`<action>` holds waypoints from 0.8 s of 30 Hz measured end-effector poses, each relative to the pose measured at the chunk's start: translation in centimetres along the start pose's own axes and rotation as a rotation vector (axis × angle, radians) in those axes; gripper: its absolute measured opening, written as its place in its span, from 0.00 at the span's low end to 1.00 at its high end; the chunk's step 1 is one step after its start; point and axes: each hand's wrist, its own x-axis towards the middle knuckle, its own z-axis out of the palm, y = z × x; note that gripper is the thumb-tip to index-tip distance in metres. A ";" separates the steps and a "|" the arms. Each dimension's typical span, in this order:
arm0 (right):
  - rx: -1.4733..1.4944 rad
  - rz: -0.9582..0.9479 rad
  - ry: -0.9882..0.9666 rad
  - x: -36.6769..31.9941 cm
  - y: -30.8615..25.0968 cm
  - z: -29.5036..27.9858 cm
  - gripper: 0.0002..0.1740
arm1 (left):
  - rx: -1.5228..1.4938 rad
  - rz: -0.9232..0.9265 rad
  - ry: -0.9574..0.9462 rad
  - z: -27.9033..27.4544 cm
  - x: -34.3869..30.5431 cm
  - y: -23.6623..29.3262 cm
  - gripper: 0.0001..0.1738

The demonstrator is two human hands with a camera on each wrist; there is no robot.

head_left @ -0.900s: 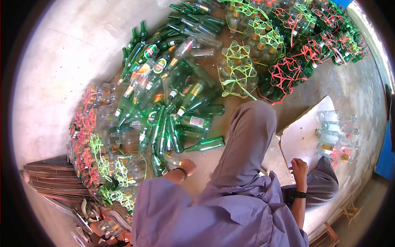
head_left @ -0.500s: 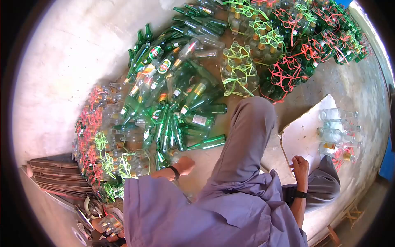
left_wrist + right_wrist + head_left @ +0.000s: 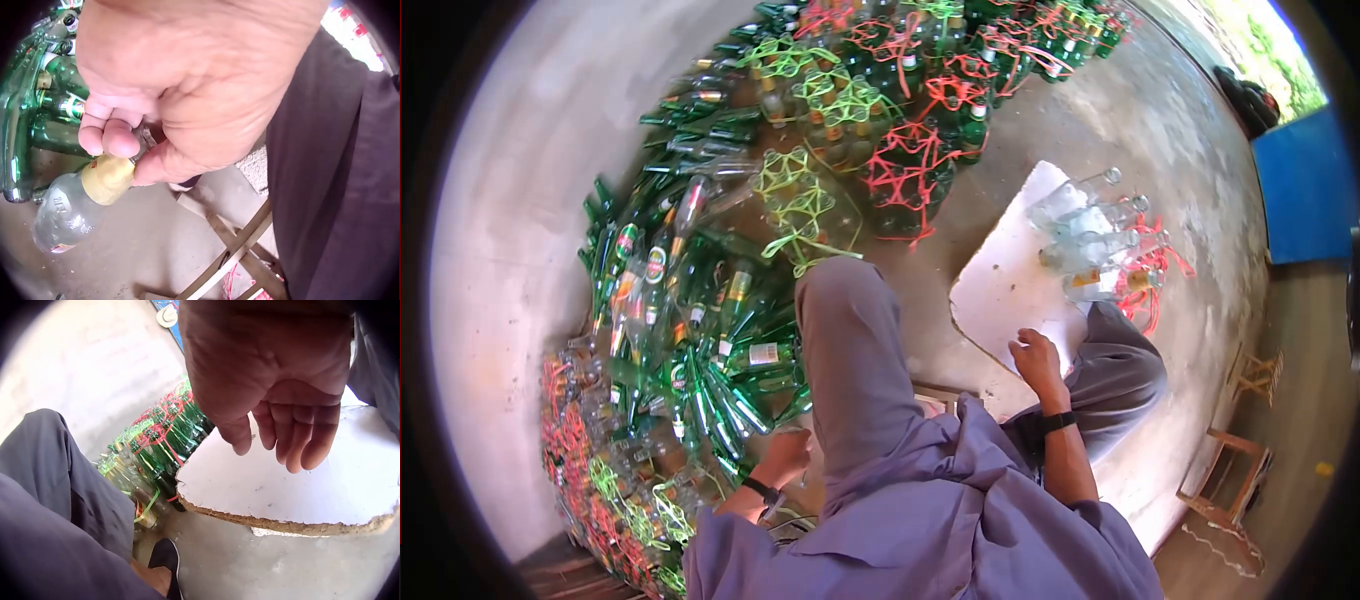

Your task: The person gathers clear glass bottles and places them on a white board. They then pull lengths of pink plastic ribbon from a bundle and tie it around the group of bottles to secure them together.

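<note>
Low beside the bent leg, my left hand [image 3: 786,458] pinches the neck of a clear glass bottle [image 3: 65,212] between thumb and fingers. The bottle has a yellow neck label [image 3: 107,181], and its body tilts down away from the palm in the left wrist view. Fingers cover most of its mouth. On the other side, my right hand [image 3: 1038,360] hangs over the near edge of a white board [image 3: 1003,290], its fingers loosely bent with nothing in them. Several clear bottles [image 3: 1090,240] lie side by side at the board's far end.
A heap of loose green bottles [image 3: 700,390] lies at the left. Behind it stand bottle bundles tied with green straps [image 3: 795,195] and red straps [image 3: 905,170]. Red strapping [image 3: 1145,290] lies by the board. A small wooden stool [image 3: 1235,470] is at the right.
The head view has turned right, so the heap and bundles sit further left and the board nearer the middle. My left hand has come closer to the leg; the right stays by the board.
</note>
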 end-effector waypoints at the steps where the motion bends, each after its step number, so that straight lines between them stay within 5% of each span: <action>1: -0.006 -0.005 -0.018 0.2 0.4 0.4 0.20 | -0.011 -0.015 -0.015 -2.0 0.1 1.5 0.11; 9: 0.036 0.045 -0.055 -0.3 -0.4 0.1 0.20 | -0.182 -0.054 0.317 -11.7 0.2 9.1 0.08; 12: 0.053 0.026 -0.052 -0.5 -0.9 -0.1 0.20 | -0.394 -0.185 0.286 -17.3 0.3 13.3 0.06; 19: 0.041 -0.034 -0.082 -1.1 -0.7 -0.5 0.20 | -0.289 0.225 0.574 -27.9 2.3 23.1 0.09; 24: 0.043 -0.068 -0.043 -1.3 -0.5 -0.5 0.20 | -0.162 0.324 0.618 -34.1 4.4 28.1 0.09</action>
